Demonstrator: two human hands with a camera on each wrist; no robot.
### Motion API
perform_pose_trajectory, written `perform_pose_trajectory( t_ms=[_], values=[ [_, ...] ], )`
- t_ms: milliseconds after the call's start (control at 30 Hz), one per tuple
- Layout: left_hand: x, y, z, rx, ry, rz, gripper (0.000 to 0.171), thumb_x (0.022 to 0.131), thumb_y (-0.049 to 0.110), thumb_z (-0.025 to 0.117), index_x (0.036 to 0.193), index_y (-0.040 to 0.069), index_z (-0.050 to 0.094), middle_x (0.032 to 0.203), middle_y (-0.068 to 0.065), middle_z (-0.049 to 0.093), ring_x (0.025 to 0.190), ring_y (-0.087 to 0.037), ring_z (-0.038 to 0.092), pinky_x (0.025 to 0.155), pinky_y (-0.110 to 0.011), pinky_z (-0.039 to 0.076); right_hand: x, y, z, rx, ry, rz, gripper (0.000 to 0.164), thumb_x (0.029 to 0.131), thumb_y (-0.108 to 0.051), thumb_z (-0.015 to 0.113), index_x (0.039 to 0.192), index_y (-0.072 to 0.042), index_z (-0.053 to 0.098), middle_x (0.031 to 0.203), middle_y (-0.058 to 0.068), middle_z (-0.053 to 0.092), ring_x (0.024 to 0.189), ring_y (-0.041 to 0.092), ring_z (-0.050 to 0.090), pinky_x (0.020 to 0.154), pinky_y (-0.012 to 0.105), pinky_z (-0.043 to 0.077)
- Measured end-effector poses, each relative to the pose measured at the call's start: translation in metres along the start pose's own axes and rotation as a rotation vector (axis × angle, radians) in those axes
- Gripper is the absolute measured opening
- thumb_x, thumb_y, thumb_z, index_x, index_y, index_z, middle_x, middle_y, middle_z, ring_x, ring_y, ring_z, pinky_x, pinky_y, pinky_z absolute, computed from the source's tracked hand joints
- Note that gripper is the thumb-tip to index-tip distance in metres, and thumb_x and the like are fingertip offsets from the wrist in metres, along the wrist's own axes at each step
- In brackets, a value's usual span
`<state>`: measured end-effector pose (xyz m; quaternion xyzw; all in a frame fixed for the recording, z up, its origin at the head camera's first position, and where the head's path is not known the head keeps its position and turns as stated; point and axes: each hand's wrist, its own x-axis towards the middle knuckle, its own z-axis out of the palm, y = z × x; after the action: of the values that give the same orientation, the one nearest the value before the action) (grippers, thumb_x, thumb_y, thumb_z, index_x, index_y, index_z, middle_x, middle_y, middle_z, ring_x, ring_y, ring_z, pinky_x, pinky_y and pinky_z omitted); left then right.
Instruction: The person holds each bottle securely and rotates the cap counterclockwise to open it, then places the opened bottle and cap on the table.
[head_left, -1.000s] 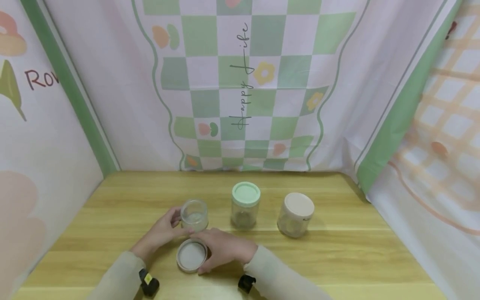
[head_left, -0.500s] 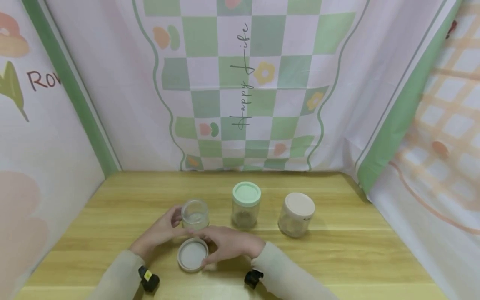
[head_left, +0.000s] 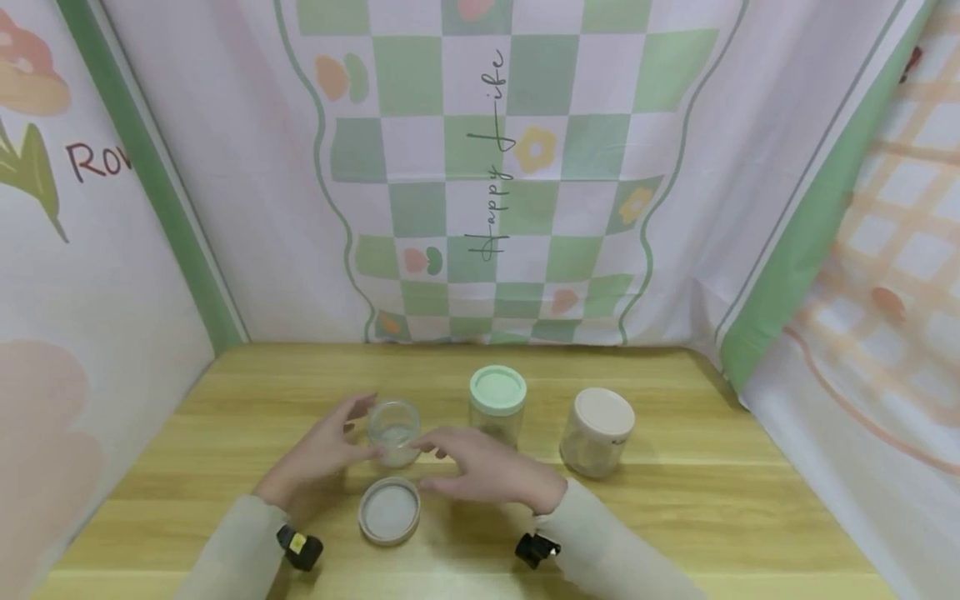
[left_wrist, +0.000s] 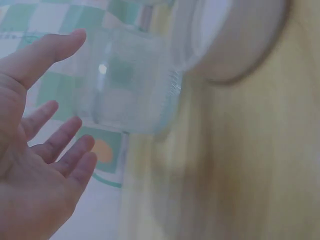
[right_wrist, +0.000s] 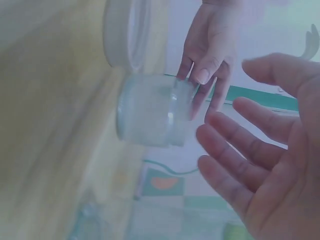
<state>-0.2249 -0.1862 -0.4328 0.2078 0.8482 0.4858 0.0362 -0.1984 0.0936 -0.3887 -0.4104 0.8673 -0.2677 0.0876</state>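
Observation:
An open glass jar [head_left: 394, 433] stands upright on the table between both hands. Just left of it is my left hand [head_left: 326, 450], fingers spread; in the left wrist view a gap shows between those fingers and the jar [left_wrist: 130, 82]. To the jar's right hovers my right hand [head_left: 487, 468], its fingers loosely bent, with nothing in its grasp. The right wrist view also shows that hand [right_wrist: 265, 145] apart from the glass. A pale round lid [head_left: 389, 511] lies on the table in front of the jar, its rimmed inner side up.
Behind my right hand stands a jar with a mint green lid [head_left: 498, 389], partly hidden by the hand. Farther right is a jar with a pale beige lid [head_left: 597, 433]. A patterned curtain [head_left: 480, 192] borders the wooden table [head_left: 712, 517] at the back.
My right hand has drawn away from the lid, moving right and back. My left hand's fingers have come off the glass jar and spread. The lid remains on the table.

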Motion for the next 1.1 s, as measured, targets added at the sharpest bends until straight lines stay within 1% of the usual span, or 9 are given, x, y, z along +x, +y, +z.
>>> perform_pose_trajectory(
  t_ms=[133,233,367,467,633,700,800,900,1100],
  values=[
    [0.004,0.01,0.0,0.023,0.049,0.045,0.085,0.086,0.026,0.082,0.153,0.007,0.034,0.154,-0.019,0.038,0.141,-0.041,0.034,0.115,-0.06,0.026,-0.008,-0.005,-0.015,-0.047,0.096,-0.062,0.042,0.099,-0.026,0.066,0.136,-0.009,0.058,0.13,0.004,0.063,0.111,0.02,0.062,0.095,0.03,0.052],
    [0.008,0.02,0.002,0.008,0.084,0.091,0.083,0.086,0.026,0.082,0.152,0.008,0.037,0.154,-0.015,0.04,0.142,-0.036,0.035,0.116,-0.057,0.026,-0.014,-0.007,-0.024,-0.087,0.182,-0.154,0.036,0.098,-0.019,0.065,0.132,-0.006,0.061,0.123,0.006,0.066,0.106,0.021,0.064,0.093,0.03,0.053],
    [0.014,0.036,0.01,-0.079,0.091,0.147,0.08,0.085,0.023,0.083,0.151,0.009,0.039,0.152,-0.011,0.043,0.141,-0.032,0.038,0.117,-0.051,0.029,-0.021,-0.005,-0.036,-0.118,0.312,-0.296,0.03,0.094,-0.01,0.068,0.123,-0.002,0.064,0.114,0.007,0.069,0.099,0.02,0.066,0.088,0.027,0.055],
    [0.02,0.048,0.021,-0.161,0.062,0.162,0.079,0.085,0.019,0.083,0.151,0.011,0.038,0.152,-0.01,0.043,0.14,-0.03,0.039,0.117,-0.047,0.03,-0.027,-0.001,-0.045,-0.115,0.386,-0.317,0.028,0.093,-0.006,0.069,0.12,-0.003,0.065,0.111,0.006,0.069,0.098,0.017,0.065,0.087,0.027,0.056],
    [0.031,0.064,0.046,-0.212,0.021,0.153,0.082,0.085,0.018,0.083,0.152,0.009,0.035,0.151,-0.01,0.043,0.139,-0.029,0.04,0.115,-0.044,0.033,-0.038,0.01,-0.057,-0.107,0.46,-0.193,0.028,0.093,-0.006,0.07,0.121,-0.008,0.067,0.117,0.001,0.067,0.107,0.016,0.061,0.091,0.036,0.055],
    [0.035,0.067,0.056,-0.231,0.026,0.137,0.083,0.085,0.018,0.083,0.152,0.009,0.035,0.151,-0.009,0.044,0.139,-0.029,0.041,0.115,-0.044,0.034,-0.041,0.015,-0.059,-0.125,0.482,-0.131,0.028,0.094,-0.01,0.07,0.122,-0.009,0.066,0.12,0.001,0.065,0.112,0.018,0.058,0.094,0.041,0.054],
    [0.042,0.07,0.072,-0.262,0.016,0.102,0.085,0.085,0.024,0.083,0.152,0.009,0.034,0.152,-0.008,0.041,0.14,-0.027,0.039,0.116,-0.045,0.032,-0.042,0.022,-0.06,-0.161,0.533,-0.055,0.03,0.095,-0.015,0.071,0.124,-0.008,0.066,0.124,0.004,0.062,0.118,0.023,0.053,0.095,0.044,0.051],
    [0.05,0.07,0.087,-0.267,0.004,0.073,0.09,0.084,0.032,0.084,0.154,0.009,0.031,0.154,-0.009,0.038,0.141,-0.027,0.036,0.117,-0.046,0.03,-0.041,0.029,-0.06,-0.2,0.578,0.008,0.034,0.095,-0.019,0.071,0.126,-0.006,0.066,0.126,0.008,0.059,0.117,0.026,0.05,0.092,0.044,0.051],
    [0.062,0.07,0.106,-0.246,0.051,0.025,0.091,0.083,0.031,0.085,0.153,0.009,0.031,0.152,-0.01,0.039,0.139,-0.028,0.038,0.116,-0.047,0.031,-0.038,0.039,-0.06,-0.214,0.603,0.092,0.042,0.096,-0.026,0.07,0.132,-0.004,0.062,0.131,0.011,0.055,0.118,0.028,0.048,0.091,0.046,0.05]
  ],
)
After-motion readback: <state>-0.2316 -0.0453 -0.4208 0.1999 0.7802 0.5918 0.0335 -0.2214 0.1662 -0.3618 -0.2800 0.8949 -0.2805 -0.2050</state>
